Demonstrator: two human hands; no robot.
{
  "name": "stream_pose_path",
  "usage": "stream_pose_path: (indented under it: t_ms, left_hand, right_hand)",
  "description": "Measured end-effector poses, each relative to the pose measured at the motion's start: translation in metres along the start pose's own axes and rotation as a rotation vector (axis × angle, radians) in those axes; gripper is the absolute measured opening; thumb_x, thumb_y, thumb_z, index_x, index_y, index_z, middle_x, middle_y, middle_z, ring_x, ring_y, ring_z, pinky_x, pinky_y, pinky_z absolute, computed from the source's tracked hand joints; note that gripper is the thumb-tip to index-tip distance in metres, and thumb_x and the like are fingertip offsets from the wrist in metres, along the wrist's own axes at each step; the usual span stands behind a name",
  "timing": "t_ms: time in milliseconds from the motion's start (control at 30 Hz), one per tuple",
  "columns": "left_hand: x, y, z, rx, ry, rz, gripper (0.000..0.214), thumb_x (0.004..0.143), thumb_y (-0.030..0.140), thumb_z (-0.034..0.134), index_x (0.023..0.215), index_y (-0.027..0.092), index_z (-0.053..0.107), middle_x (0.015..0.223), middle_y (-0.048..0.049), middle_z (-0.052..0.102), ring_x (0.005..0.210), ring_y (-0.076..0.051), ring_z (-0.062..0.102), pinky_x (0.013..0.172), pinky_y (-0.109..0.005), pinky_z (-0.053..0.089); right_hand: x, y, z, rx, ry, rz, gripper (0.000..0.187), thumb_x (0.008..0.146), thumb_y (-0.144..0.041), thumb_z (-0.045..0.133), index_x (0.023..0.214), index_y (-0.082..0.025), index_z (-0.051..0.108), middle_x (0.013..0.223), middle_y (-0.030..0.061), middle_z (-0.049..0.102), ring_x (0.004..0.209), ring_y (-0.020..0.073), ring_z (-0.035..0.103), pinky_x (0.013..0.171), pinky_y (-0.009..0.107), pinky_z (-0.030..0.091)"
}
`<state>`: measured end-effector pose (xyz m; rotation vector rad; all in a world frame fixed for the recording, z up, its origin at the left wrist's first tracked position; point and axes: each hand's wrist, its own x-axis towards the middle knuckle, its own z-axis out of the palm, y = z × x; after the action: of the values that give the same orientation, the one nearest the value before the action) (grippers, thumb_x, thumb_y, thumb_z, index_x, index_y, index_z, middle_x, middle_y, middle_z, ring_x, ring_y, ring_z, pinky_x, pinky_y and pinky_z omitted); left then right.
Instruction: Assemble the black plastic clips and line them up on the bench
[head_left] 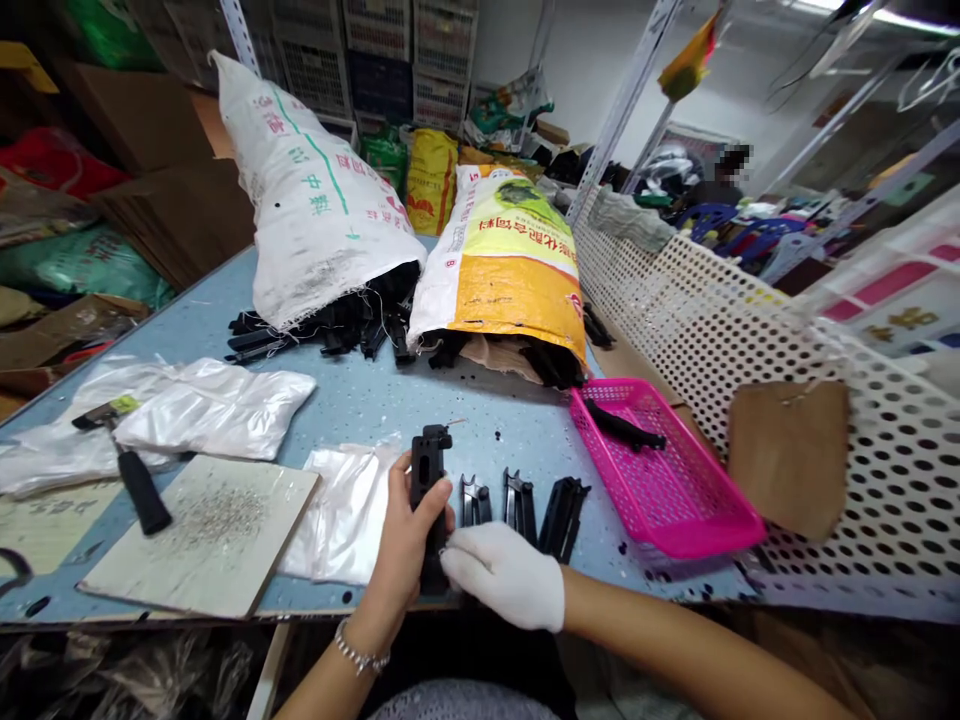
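My left hand (pixel 416 515), bare with a bracelet at the wrist, is wrapped around a long black plastic part (pixel 429 470) with a slot near its top. It holds the part upright over the table's front edge. In a white glove, my right hand (pixel 502 575) is closed, its fingertips against the lower right side of that part. Whatever those fingers pinch is hidden. Just beyond the glove lie several similar black parts (pixel 519 503) in a row. Left of my left hand is a flat stack of clear plastic bags (pixel 341 515).
A hammer (pixel 139 485) rests partly on a pale board (pixel 217 520) strewn with small bits. More bags (pixel 217 405) lie behind. Two sacks, white (pixel 315 210) and yellow-orange (pixel 510 270), spill black parts. A pink basket (pixel 664 485) stands by the perforated panel (pixel 675 310). A person (pixel 724 185) is far back.
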<state>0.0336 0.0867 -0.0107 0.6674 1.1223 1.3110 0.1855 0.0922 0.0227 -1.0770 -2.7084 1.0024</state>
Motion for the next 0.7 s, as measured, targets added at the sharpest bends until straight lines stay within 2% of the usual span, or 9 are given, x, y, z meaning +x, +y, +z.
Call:
stream_pose_path:
  t_ms: [100,133,200,300,367,433,567,633,700]
  left_hand:
    - [0.009,-0.022,-0.017,0.015,0.103,0.014,0.065,0.081,0.046,0.071,0.133,0.026,0.039,0.103,-0.0034,0.063,0.083,-0.019,0.068,0.073,-0.031,0.055]
    - [0.011,-0.033,-0.023,0.032,0.114,-0.006,0.063,0.083,0.047,0.068,0.134,0.025,0.039,0.11,-0.0067,0.063,0.095,-0.022,0.068,0.083,-0.037,0.055]
    - [0.012,-0.057,-0.029,0.127,0.102,-0.02,0.061,0.087,0.049,0.062,0.136,0.021,0.041,0.124,-0.0132,0.059,0.118,-0.029,0.059,0.102,-0.047,0.045]
    - [0.009,-0.093,-0.022,0.388,0.066,0.11,0.056,0.092,0.046,0.054,0.14,0.019,0.044,0.147,-0.0162,0.042,0.141,-0.031,0.036,0.119,-0.049,0.024]
    - [0.007,-0.11,-0.01,0.554,0.081,0.24,0.054,0.095,0.04,0.046,0.144,0.018,0.042,0.155,-0.0153,0.03,0.146,-0.029,0.025,0.121,-0.048,0.018]
    - [0.008,-0.119,-0.001,0.658,0.088,0.311,0.053,0.097,0.034,0.041,0.148,0.017,0.039,0.156,-0.0161,0.026,0.147,-0.029,0.023,0.121,-0.049,0.019]
    - [0.011,-0.116,-0.004,0.682,0.048,0.319,0.052,0.096,0.033,0.042,0.146,0.018,0.042,0.152,-0.0177,0.035,0.143,-0.031,0.031,0.119,-0.052,0.024]
    - [0.014,-0.103,-0.014,0.584,0.017,0.304,0.051,0.095,0.038,0.045,0.143,0.019,0.045,0.149,-0.0171,0.04,0.142,-0.03,0.035,0.118,-0.05,0.028]
    - [0.021,-0.083,-0.022,0.44,-0.027,0.248,0.053,0.094,0.045,0.048,0.14,0.019,0.046,0.148,-0.0162,0.043,0.14,-0.029,0.04,0.116,-0.047,0.032]
  right_hand:
    - [0.027,0.023,-0.018,0.221,-0.034,0.108,0.032,0.096,-0.036,0.049,0.072,-0.019,0.062,0.062,-0.003,0.058,0.059,0.0114,0.053,0.059,0.022,0.038]
    - [0.043,0.035,-0.028,0.282,0.01,0.185,0.028,0.094,-0.037,0.054,0.074,-0.019,0.063,0.062,-0.0035,0.058,0.058,0.0112,0.053,0.059,0.022,0.039]
    - [0.084,0.06,-0.052,0.375,0.216,0.398,0.022,0.094,-0.036,0.054,0.088,-0.019,0.066,0.069,-0.0027,0.062,0.061,0.0114,0.056,0.061,0.022,0.043]
    - [0.153,0.093,-0.091,0.382,0.403,0.55,0.036,0.102,-0.04,0.038,0.114,-0.015,0.061,0.095,0.005,0.068,0.074,0.0139,0.063,0.069,0.026,0.05]
    - [0.192,0.106,-0.111,0.373,0.499,0.655,0.036,0.101,-0.042,0.046,0.121,-0.014,0.058,0.11,0.0089,0.065,0.089,0.0181,0.065,0.079,0.034,0.054]
    - [0.219,0.111,-0.124,0.357,0.569,0.741,0.036,0.097,-0.04,0.056,0.124,-0.016,0.057,0.122,0.0103,0.06,0.102,0.0221,0.063,0.087,0.042,0.054]
    - [0.235,0.115,-0.131,0.362,0.588,0.801,0.035,0.096,-0.035,0.06,0.125,-0.017,0.057,0.126,0.01,0.058,0.107,0.0234,0.061,0.09,0.044,0.053]
    - [0.225,0.117,-0.125,0.378,0.566,0.778,0.033,0.096,-0.036,0.06,0.123,-0.016,0.058,0.122,0.0092,0.06,0.103,0.0221,0.063,0.087,0.042,0.055]
    - [0.201,0.115,-0.112,0.379,0.554,0.739,0.032,0.097,-0.035,0.057,0.12,-0.015,0.06,0.116,0.009,0.063,0.098,0.0218,0.064,0.084,0.04,0.054]
